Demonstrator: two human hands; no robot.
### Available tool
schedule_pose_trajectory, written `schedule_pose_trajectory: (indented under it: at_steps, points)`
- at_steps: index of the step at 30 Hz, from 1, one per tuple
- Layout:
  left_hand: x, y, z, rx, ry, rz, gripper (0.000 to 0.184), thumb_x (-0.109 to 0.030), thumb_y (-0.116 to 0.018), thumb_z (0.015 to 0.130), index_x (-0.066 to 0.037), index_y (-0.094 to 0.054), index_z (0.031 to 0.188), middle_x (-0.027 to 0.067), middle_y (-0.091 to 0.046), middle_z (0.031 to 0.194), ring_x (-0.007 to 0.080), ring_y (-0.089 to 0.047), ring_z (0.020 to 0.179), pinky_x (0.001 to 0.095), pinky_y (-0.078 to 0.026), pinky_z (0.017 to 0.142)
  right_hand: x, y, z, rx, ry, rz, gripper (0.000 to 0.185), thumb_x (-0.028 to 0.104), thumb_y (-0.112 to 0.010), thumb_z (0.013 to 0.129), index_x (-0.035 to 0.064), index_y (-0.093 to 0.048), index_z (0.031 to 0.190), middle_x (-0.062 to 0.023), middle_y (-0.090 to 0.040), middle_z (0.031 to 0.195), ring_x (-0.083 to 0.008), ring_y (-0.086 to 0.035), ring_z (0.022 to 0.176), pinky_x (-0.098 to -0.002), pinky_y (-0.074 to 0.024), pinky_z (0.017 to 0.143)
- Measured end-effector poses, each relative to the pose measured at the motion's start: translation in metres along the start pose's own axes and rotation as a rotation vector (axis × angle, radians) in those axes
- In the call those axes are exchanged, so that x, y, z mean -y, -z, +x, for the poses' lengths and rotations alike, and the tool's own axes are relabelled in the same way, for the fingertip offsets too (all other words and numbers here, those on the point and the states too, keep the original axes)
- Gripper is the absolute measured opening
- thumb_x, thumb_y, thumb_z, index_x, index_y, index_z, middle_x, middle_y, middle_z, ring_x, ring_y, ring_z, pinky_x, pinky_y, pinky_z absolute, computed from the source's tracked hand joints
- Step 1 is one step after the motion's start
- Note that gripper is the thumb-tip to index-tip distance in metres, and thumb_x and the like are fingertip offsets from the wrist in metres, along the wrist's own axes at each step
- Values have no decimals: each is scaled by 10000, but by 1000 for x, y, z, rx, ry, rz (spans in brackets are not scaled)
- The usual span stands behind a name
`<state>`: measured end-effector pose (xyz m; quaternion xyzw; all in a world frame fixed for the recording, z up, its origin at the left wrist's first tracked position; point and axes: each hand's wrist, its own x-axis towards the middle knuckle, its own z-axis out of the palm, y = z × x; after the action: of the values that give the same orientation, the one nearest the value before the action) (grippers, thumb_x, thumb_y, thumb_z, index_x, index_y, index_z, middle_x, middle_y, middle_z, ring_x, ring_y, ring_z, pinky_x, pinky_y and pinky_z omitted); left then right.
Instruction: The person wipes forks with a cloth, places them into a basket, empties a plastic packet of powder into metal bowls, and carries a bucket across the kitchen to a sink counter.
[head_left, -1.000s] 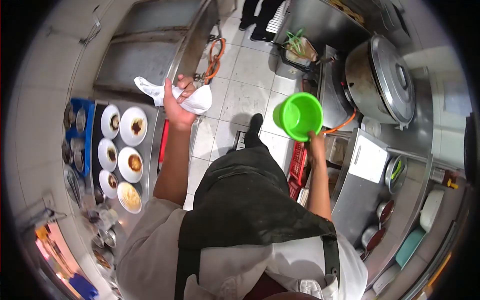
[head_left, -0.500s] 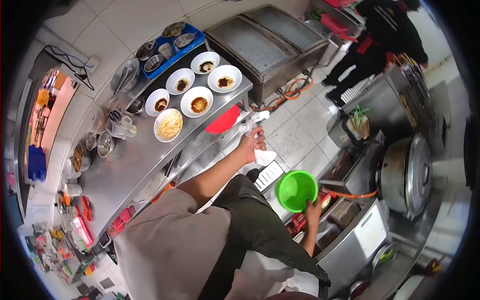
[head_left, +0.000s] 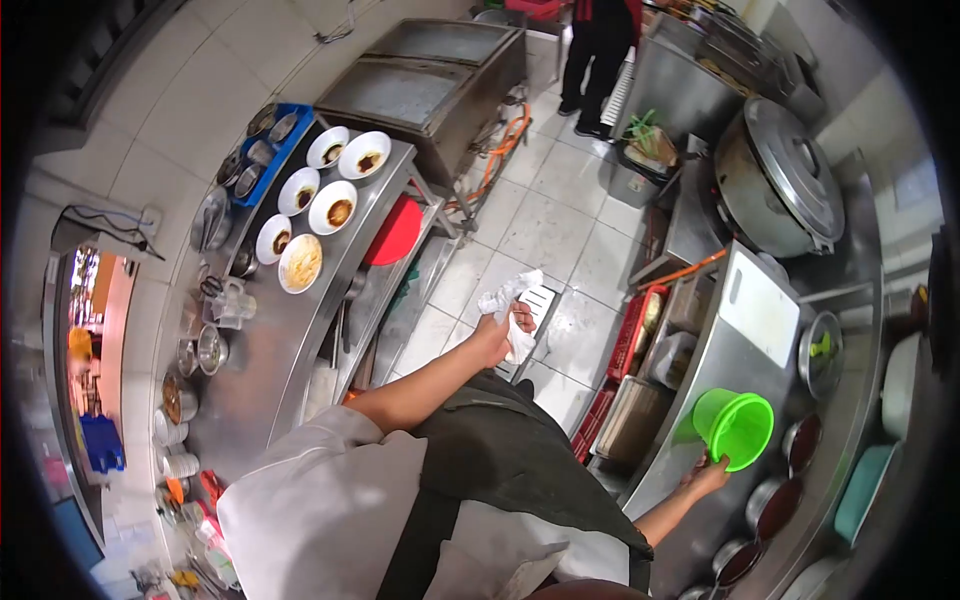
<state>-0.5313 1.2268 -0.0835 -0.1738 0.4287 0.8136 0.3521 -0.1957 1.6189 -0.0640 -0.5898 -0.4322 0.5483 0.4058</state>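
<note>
My left hand (head_left: 492,340) is closed around a crumpled white cloth (head_left: 512,291), whose ends stick out above and below the fist, over the tiled floor. To the right, my right hand (head_left: 712,474) grips the rim of a bright green plastic bucket (head_left: 722,420). The bucket is tilted, its mouth facing right, and its inside looks bare. It is over the steel counter (head_left: 672,480); I cannot tell whether it touches the surface. A white cutting board (head_left: 760,305) lies on that counter just beyond the bucket.
On the left steel table (head_left: 250,360) stand several white bowls (head_left: 332,207) with dark sauce, one with noodle-like food (head_left: 300,264). A large lidded pot (head_left: 780,180) is at the far right. Metal pans (head_left: 775,508) line the right counter. Another person (head_left: 597,60) stands at the back.
The green bucket has moved right, from above the floor to over the right counter. My view has turned to the right. The cloth stays in my left hand.
</note>
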Motion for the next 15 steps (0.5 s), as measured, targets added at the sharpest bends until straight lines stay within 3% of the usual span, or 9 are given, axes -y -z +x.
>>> schedule_pose_trajectory:
  at_steps: [2,3,6,7,9,11,12,13,15]
  points:
    - [13,-7,2,81,-45,167,290,-387,-521,979,-109,-571,1045,52,-590,902,184,-602,827,344,-505,787,1,16,5,-41,14,91,323,185,-510,935,-30,-487,1175,-151,-603,1014,-217,-631,764,-268,-473,551]
    - [9,-19,-8,102,-76,258,353,-397,-542,967,-109,-569,1169,26,-598,1028,150,-595,950,329,-505,814,12,6,-9,-75,38,171,322,205,-501,942,-44,-489,1147,-169,-602,998,-212,-628,763,-270,-485,576]
    - [-6,-40,-35,222,-84,488,358,-327,-550,974,-79,-588,1230,-2,-614,1018,74,-559,876,276,-486,725,-16,3,-14,-220,95,311,340,252,-502,961,-38,-497,1138,-176,-599,1001,-214,-622,791,-290,-508,653]
    - [-14,-51,-50,179,-87,559,397,-301,-563,962,-85,-565,1296,-10,-622,1095,64,-555,927,260,-481,744,-18,-4,-22,-273,111,339,345,265,-507,966,-29,-499,1147,-170,-598,1010,-217,-621,806,-300,-513,679]
    - [-18,-49,-53,232,-54,668,384,-256,-592,930,-94,-585,1278,-12,-625,1123,81,-560,954,263,-483,766,-27,-40,-70,-312,128,95,369,288,-518,976,9,-498,1217,-128,-610,1017,-212,-621,793,-308,-517,678]
    - [-26,-52,-67,352,-152,707,349,-182,-639,855,-76,-641,1188,40,-663,1120,122,-595,935,285,-490,769,-74,-77,-106,134,259,59,383,283,-494,986,15,-450,1256,-108,-617,953,-196,-606,790,-306,-510,685]
    - [-21,-46,-63,354,-225,833,355,-186,-664,842,-71,-630,1176,59,-663,1090,139,-609,922,295,-492,772,-70,-101,-136,465,252,20,307,250,-515,985,13,-521,1179,-90,-631,924,-172,-609,767,-293,-510,678]
    - [-12,-37,-55,355,-292,960,364,-189,-689,828,-66,-620,1164,77,-664,1060,156,-623,908,305,-494,774,-42,-133,-191,627,199,-98,269,240,-535,987,5,-562,1116,-79,-633,895,-152,-615,758,-274,-512,669]
    - [1,-26,-45,431,-308,1070,333,-156,-702,801,-29,-619,1098,136,-667,1037,194,-641,887,319,-496,797,-51,-164,-232,1035,189,-164,268,138,-609,937,-11,-565,1155,-80,-629,953,-156,-616,847,-287,-504,758]
